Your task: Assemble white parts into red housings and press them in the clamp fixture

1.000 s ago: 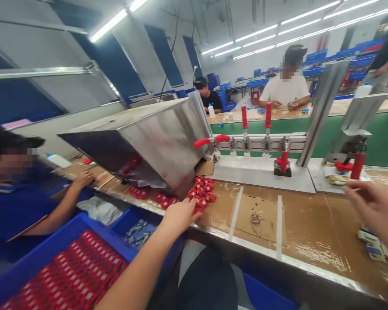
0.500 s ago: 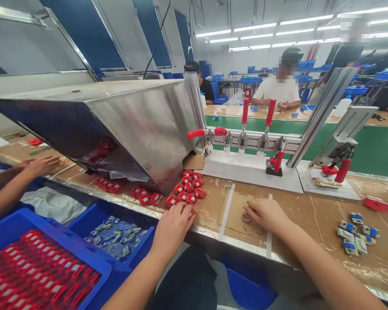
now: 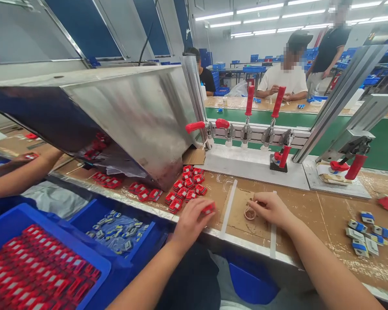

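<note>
My left hand (image 3: 194, 224) is closed on a small red plastic part (image 3: 209, 208), held just above the front of the bench. Behind it lies a loose group of similar red parts (image 3: 189, 183). My right hand (image 3: 271, 209) has its fingers curled together over a cardboard patch (image 3: 237, 215) with white strips along its sides. Just beside those fingertips is a copper-coloured ring (image 3: 249, 213), lying on the cardboard. Whether the fingers pinch anything small is hidden.
A row of red-handled toggle clamps (image 3: 245, 135) stands behind the cardboard. A large metal housing (image 3: 142, 125) rises at left. Blue-and-white parts (image 3: 364, 234) lie at right. Blue bins (image 3: 108, 262) hold parts at lower left. A co-worker's arm (image 3: 26, 174) reaches in at left.
My left hand has moved right from the red group, with a red part now showing in its fingers. My right hand stays by the ring. The view has shifted slightly.
</note>
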`<state>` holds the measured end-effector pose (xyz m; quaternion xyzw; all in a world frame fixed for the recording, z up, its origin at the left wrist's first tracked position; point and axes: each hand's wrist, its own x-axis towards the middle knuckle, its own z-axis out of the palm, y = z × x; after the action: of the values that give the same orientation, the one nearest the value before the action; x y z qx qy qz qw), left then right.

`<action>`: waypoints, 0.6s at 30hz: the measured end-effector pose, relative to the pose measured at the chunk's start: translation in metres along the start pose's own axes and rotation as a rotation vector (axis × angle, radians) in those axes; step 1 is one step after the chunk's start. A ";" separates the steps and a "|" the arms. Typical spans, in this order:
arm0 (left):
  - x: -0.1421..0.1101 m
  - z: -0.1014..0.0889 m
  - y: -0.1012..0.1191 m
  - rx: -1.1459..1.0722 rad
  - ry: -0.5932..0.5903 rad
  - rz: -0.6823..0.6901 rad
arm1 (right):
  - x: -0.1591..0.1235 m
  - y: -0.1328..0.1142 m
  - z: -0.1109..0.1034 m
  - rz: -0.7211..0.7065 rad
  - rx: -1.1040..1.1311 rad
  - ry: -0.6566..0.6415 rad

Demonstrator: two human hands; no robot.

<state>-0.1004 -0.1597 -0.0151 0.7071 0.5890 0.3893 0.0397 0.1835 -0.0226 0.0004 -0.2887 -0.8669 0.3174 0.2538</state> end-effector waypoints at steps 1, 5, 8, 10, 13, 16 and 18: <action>0.016 0.012 0.006 -0.065 -0.012 -0.030 | 0.000 0.003 0.001 0.014 0.045 0.057; 0.088 0.073 0.024 -0.407 -0.204 -0.093 | 0.003 0.016 0.002 0.142 0.270 0.276; 0.121 0.110 0.028 -0.581 -0.365 -0.114 | 0.007 0.028 0.002 0.280 0.491 0.465; 0.127 0.122 0.027 -0.628 -0.414 -0.127 | 0.011 0.035 0.002 0.340 0.596 0.548; 0.125 0.124 0.022 -0.650 -0.437 -0.145 | 0.016 0.041 0.004 0.353 0.607 0.550; 0.123 0.122 0.020 -0.645 -0.448 -0.176 | 0.018 0.042 0.005 0.358 0.537 0.529; 0.123 0.122 0.021 -0.637 -0.446 -0.186 | 0.018 0.042 0.006 0.371 0.503 0.526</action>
<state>-0.0103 -0.0110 -0.0272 0.6700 0.4773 0.3842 0.4191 0.1809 0.0134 -0.0278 -0.4405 -0.6009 0.4754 0.4678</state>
